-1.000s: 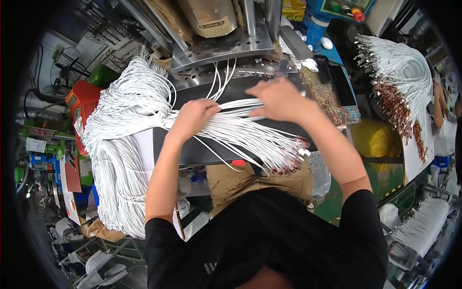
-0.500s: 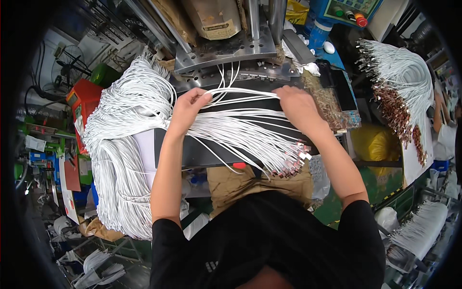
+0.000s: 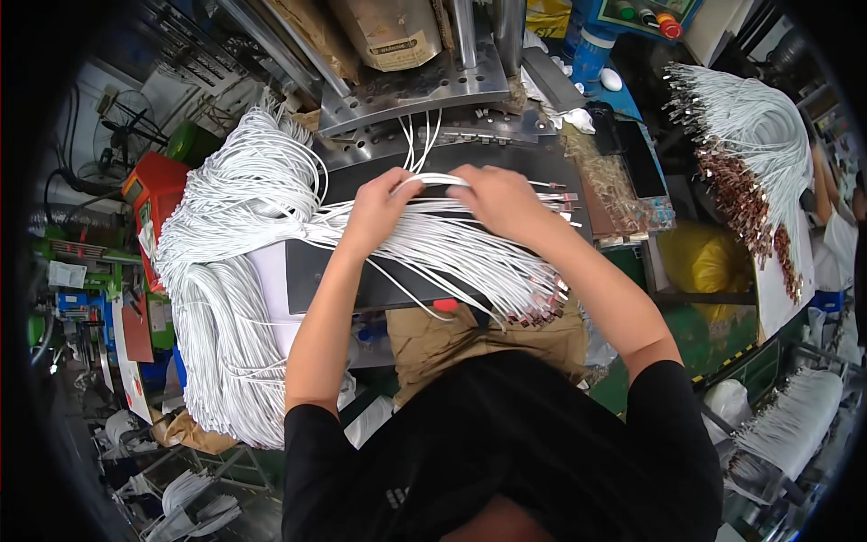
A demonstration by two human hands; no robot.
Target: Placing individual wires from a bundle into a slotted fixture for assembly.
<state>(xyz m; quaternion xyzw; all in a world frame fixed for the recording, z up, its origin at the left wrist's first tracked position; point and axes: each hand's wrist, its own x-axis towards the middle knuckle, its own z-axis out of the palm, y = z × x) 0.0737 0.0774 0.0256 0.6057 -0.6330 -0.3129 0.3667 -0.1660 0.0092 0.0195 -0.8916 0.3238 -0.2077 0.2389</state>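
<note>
Several white cables (image 3: 437,180) arch between my hands at the far side of a loose cable bundle. My left hand (image 3: 379,211) is closed on them, thumb and fingers pinched together. Close by on the right, my right hand (image 3: 498,200) is curled over the same cables; its fingertips are partly hidden. Past it their ends with metal connectors (image 3: 564,199) stick out. Below my hands the white cable bundle (image 3: 452,248) fans out over a black work surface (image 3: 325,280), its connector ends (image 3: 542,305) at the right. A few cables (image 3: 421,143) run up toward the press.
A metal press (image 3: 411,98) with upright posts stands just beyond my hands. A large heap of white cables (image 3: 226,203) hangs over the left edge. A tray of scraps (image 3: 601,185) and a blue bottle (image 3: 593,52) are at the right. More cables (image 3: 759,135) hang farther right.
My right hand has slid left along the cables toward my left hand, which has moved slightly right. The cable ends now show past my right hand. The held span is shorter and arched.
</note>
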